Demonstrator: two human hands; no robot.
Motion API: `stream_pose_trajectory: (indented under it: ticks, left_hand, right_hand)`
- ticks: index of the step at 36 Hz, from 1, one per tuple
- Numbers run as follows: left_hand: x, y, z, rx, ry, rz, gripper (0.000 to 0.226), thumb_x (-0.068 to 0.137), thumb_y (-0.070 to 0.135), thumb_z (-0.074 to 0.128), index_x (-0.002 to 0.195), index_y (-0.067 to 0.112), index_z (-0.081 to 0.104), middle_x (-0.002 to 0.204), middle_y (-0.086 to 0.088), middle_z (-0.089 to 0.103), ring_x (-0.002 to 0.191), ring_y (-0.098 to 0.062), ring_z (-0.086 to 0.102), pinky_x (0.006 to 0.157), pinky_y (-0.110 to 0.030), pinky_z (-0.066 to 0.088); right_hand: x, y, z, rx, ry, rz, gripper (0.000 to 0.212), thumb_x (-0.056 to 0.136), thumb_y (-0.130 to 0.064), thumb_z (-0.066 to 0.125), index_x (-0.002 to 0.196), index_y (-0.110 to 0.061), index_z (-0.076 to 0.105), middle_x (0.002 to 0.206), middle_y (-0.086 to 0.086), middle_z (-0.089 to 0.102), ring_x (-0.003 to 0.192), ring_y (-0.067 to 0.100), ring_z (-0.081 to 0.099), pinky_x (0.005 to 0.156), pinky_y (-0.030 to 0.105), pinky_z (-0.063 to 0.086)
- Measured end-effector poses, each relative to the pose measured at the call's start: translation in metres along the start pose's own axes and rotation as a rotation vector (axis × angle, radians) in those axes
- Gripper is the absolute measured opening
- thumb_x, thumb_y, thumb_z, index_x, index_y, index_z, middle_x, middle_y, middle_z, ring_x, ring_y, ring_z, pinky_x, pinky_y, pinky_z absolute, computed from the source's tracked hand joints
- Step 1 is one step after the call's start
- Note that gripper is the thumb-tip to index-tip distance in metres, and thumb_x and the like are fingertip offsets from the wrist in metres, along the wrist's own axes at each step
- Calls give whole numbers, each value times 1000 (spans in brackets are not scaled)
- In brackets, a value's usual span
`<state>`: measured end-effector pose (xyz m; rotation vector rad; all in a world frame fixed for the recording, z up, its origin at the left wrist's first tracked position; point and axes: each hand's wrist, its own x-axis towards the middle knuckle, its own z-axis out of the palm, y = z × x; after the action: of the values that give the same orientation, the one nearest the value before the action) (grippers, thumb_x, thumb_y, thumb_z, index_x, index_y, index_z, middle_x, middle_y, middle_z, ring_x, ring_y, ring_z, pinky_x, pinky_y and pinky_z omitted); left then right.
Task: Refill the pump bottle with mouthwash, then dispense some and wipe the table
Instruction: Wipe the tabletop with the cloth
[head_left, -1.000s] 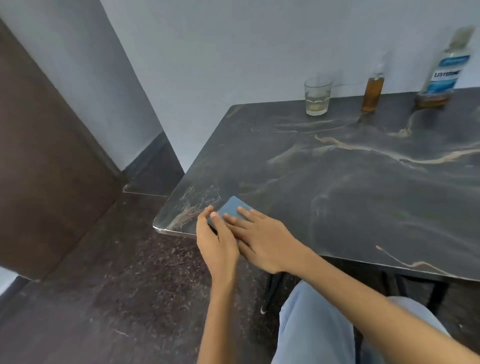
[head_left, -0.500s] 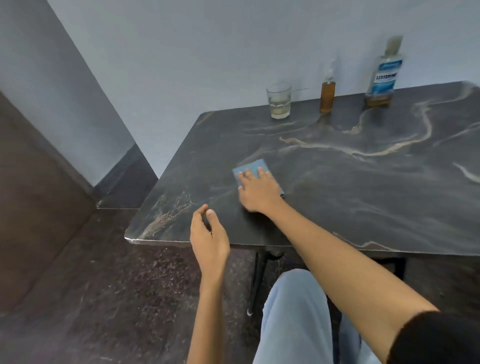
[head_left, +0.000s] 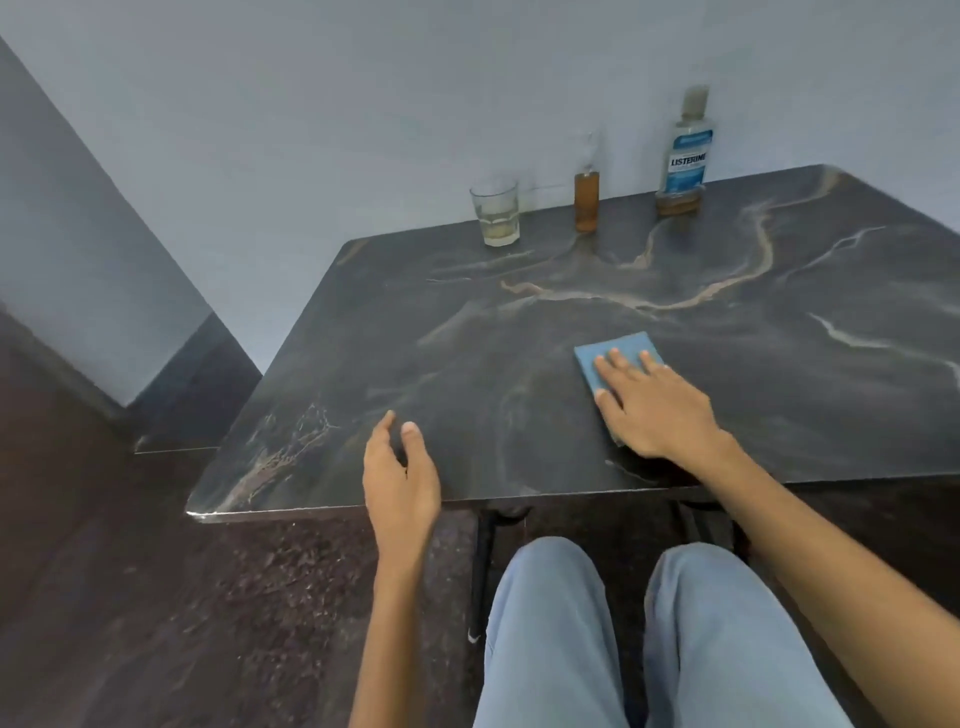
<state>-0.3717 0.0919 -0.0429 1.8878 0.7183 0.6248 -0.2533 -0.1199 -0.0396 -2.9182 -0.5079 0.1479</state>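
right hand (head_left: 655, 406) flat, left hand (head_left: 401, 470) loosely curled

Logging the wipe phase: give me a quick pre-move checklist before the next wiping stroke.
1. Right hand flat on the blue cloth, fingers straight: ok.
2. Cloth lies on the table, part of it under the palm: ok.
3. Left hand off the cloth, at the near table edge, holding nothing: ok.
4. Glass, pump bottle and mouthwash bottle upright at the far edge, away from the cloth: ok.
5. Liquid left to wipe on the tabletop: cannot tell.
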Motion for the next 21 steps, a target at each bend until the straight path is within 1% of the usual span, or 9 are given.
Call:
stream_pose_trajectory:
  ticks: [3,6,8,11,13,15,18,21]
  left_hand:
    - [-2,4,6,-7,-37,-8,43,100,32,38,141,17,40,144,-1,43,129,-17,42,97,-24,29]
    - [-5,8,11,-27,-66,-11,43,100,32,39,141,18,40,144,-1,43,128,-16,42,96,-23,30]
    - [-6,10,13,-41,-84,-12,44,100,32,40,141,17,39,145,-1,42,130,-15,41,98,-23,30]
    - [-5,11,15,-37,-97,-15,45,100,30,41,143,15,38,147,-1,40,132,-15,39,101,-22,28]
    - [-5,12,16,-25,-104,-7,46,100,29,40,143,14,36,148,-2,39,134,-15,38,103,-24,27]
    - [-6,12,18,-12,-117,4,47,100,30,40,144,15,35,149,-1,38,135,-15,37,103,-24,27]
    - [-7,11,21,4,-138,12,47,100,33,39,145,18,34,149,2,37,135,-13,35,100,-22,26]
    - [-8,12,24,6,-158,1,47,100,34,38,145,19,34,149,4,36,135,-12,34,102,-23,25]
  right_hand:
    - [42,-10,-5,-11,-18,75,53,100,-35,17,150,-17,10,158,1,6,143,32,6,116,41,6]
    - [63,-42,-2,-9,-17,60,54,100,-33,18,150,-14,8,158,3,4,143,35,1,116,45,2]
    - [61,-67,5,-7,-26,-19,54,100,-32,18,150,-13,6,158,3,2,143,35,-2,116,45,-1]
    - [32,-96,19,28,-48,-222,54,101,-32,18,150,-14,5,158,3,1,144,32,-4,117,42,-3]
    - [0,-100,27,67,-24,-339,54,101,-34,19,150,-17,7,158,1,3,144,28,-4,116,39,-4]
    - [-33,-92,33,96,36,-388,54,100,-37,21,150,-19,10,158,-2,6,145,22,-3,115,34,-6]
    - [-67,-59,31,104,85,-314,54,99,-40,21,150,-24,10,157,-8,7,145,15,-3,114,29,-7]
    - [-76,-15,20,107,107,-157,53,99,-42,21,149,-28,12,156,-12,9,145,13,1,116,29,-1]
